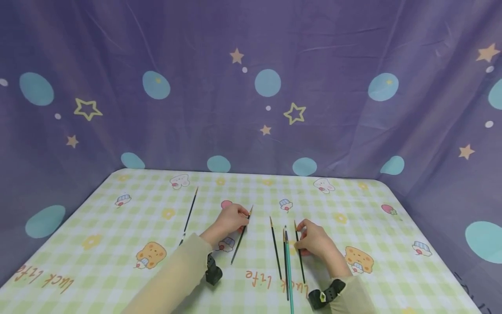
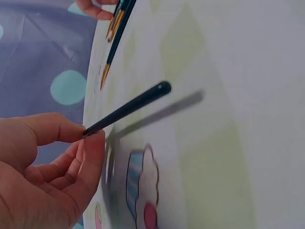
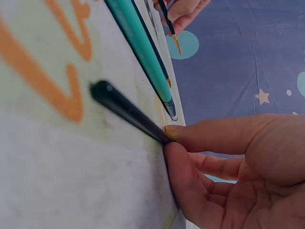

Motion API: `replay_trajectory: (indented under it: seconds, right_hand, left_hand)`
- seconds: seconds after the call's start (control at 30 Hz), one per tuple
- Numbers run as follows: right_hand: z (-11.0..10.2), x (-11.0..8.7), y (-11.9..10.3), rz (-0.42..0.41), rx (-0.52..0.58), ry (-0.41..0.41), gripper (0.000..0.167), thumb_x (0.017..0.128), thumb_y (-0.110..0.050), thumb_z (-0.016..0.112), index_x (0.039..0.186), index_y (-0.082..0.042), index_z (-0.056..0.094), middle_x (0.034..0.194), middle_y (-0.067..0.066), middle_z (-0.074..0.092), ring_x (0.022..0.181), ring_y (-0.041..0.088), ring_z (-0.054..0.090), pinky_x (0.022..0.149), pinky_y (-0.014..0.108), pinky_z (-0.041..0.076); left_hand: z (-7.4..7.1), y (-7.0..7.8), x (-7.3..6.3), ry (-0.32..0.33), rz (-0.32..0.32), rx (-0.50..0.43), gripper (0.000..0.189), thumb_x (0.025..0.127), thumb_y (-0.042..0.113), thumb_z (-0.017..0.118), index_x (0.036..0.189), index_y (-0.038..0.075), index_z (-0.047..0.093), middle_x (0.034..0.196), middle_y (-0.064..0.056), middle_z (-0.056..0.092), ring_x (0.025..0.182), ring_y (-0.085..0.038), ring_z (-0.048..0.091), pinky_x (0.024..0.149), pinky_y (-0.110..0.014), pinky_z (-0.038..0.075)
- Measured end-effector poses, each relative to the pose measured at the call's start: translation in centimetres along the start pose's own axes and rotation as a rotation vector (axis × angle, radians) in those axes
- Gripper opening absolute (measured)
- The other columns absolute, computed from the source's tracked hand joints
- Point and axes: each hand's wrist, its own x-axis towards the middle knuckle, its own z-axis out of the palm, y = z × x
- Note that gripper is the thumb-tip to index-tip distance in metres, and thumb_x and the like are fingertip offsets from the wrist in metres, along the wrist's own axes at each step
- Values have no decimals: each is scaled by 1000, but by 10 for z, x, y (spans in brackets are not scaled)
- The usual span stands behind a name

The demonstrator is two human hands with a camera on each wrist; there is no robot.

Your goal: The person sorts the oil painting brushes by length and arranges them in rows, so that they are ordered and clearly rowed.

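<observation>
Head view, clock as seen there. Far left, lone dark brush [image 1: 191, 209] on the tabletop [image 1: 392, 288], long axis roughly 1 to 7 o'clock, bristles up top, at 9 o'clock from the left fingers; left is the nearer hand. Next, left hand [image 1: 230, 220]: thumb and fingers pinching the slanted brush [image 1: 239, 243], bristles toward 1 o'clock, handle end toward 7; left wrist view has that end off the surface, shadow apart. Then the separate black brush [image 1: 276, 253], between the hands, between 4 and 5 o'clock from the left fingers, axis just off 12 to 6. Right of it, middle black brush [image 1: 286, 266] and teal brush [image 1: 290, 283], side by side, near 12 to 6, about 7 o'clock from the right fingers; right hand is nearer, so judged the key relation. Last, right hand [image 1: 313, 239]: fingers narrow, pinching the rightmost brush [image 1: 302, 267], bristles near 12, handle end near 6, almost parallel to the teal one; can't tell if it touches the surface.
</observation>
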Motion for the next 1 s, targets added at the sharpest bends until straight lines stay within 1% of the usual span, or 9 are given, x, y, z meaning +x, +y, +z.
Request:
replay_trajectory:
  seconds: [0.13, 0.27, 0.37, 0.47, 0.57, 0.7, 0.83, 1.0]
  right_hand:
    - [0, 0, 0, -6, 6, -1, 37, 71, 1, 69, 102, -2, 50, 79, 10, 50, 61, 18, 54, 49, 27, 50]
    - [-1, -1, 0, 1, -1, -5, 37, 71, 1, 69, 102, -2, 50, 79, 10, 50, 60, 18, 54, 49, 27, 50]
    - [-2, -2, 1, 7, -8, -3, 37, 71, 1, 70, 102, -3, 51, 80, 9, 50, 60, 17, 54, 49, 27, 50]
    - [-2, -2, 0, 5, -6, -3, 37, 71, 1, 70, 103, -3, 51, 81, 10, 50, 61, 17, 54, 49, 26, 50]
    - [-2, -2, 0, 4, -10, 0, 37, 71, 0, 70, 103, -3, 51, 81, 10, 50, 62, 17, 54, 49, 27, 50]
    - [-2, -2, 0, 1, -8, 8, 37, 71, 1, 69, 103, -3, 51, 80, 9, 50, 61, 17, 54, 49, 26, 50]
    - [0, -2, 0, -5, 1, 5, 37, 71, 1, 69, 102, -3, 51, 80, 9, 51, 61, 17, 54, 49, 26, 50]
    - [0, -2, 0, -2, -1, 4, 37, 71, 1, 70, 102, -3, 51, 81, 9, 51, 61, 17, 55, 48, 26, 50]
  left_hand:
    - [-9, -5, 1, 41, -8, -5, 22, 77, 1, 59, 98, 0, 62, 71, -6, 60, 50, -14, 53, 49, -26, 48]
    - [-18, -11, 1, 84, -13, 14, 22, 77, 1, 59, 99, 1, 62, 73, -6, 61, 50, -14, 54, 48, -25, 47]
    - [-25, -17, 2, 107, -23, -3, 24, 77, 0, 59, 101, 0, 61, 76, -6, 60, 51, -13, 53, 49, -25, 48]
    - [-35, -22, 4, 139, -46, -28, 24, 77, 0, 60, 102, 1, 61, 79, -7, 60, 53, -14, 54, 50, -26, 49]
    - [-45, -28, 8, 152, -61, -40, 23, 79, 1, 60, 102, 1, 60, 82, -8, 59, 57, -14, 56, 51, -26, 50]
    - [-60, -35, 10, 173, -47, -39, 24, 80, 1, 58, 104, -1, 59, 82, -11, 60, 57, -15, 57, 52, -26, 50]
    - [-75, -40, 11, 211, -27, 5, 27, 79, 1, 57, 106, -2, 59, 80, -11, 62, 53, -14, 56, 51, -26, 49]
    - [-88, -43, 13, 232, -6, 61, 28, 80, 2, 55, 107, -3, 59, 81, -11, 62, 53, -12, 55, 51, -26, 47]
